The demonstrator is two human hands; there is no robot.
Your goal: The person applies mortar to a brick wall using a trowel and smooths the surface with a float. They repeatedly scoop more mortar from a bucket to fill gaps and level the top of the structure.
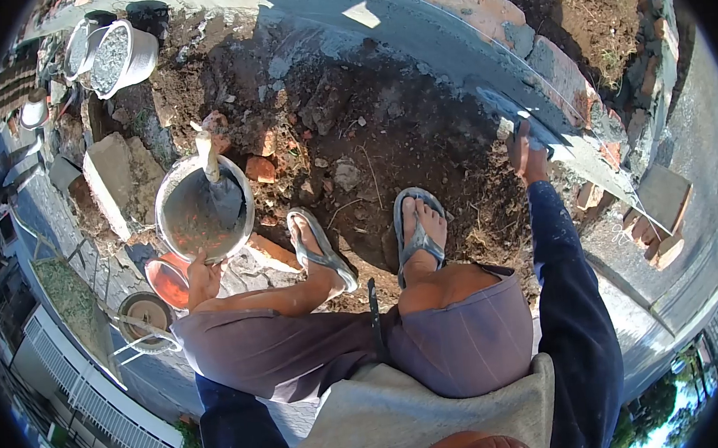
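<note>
My left hand (204, 278) is at the near rim of a round bucket (178, 226), its fingers bent against the edge. Grey mortar lies inside the bucket, and a trowel (209, 157) with a worn light handle rests in it, blade down. My right hand (529, 155) is stretched out to the right, closed round the handle of a tool (540, 140) held against the mortar-covered wall (481, 70). Shadow obscures part of that tool. A thin string (492, 41) runs along the wall.
Two buckets of grey material (124, 57) stand at the upper left. A concrete block (118, 178), a red basin (168, 281) and a broken brick (260, 170) lie around the mortar bucket. Stacked bricks (660, 211) are at the right. My sandalled feet stand on uneven soil.
</note>
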